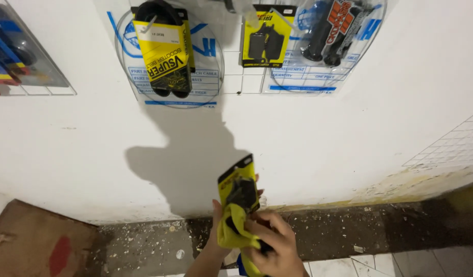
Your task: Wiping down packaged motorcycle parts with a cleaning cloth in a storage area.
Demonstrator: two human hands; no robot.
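A white wall hung with packaged parts faces me. Low before it, my left hand (pixel 221 225) grips a small yellow-and-black blister pack (pixel 238 185) by its lower edge, my right hand (pixel 275 246) clutching a yellow cloth (pixel 232 228) against it. Light, stiffish card; probably slick plastic.

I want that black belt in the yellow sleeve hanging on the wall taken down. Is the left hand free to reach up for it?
Probably not yet. The left hand is gripping a small yellow packet with a yellow cloth, well below the belt. Nothing blocks the wall between them, though.
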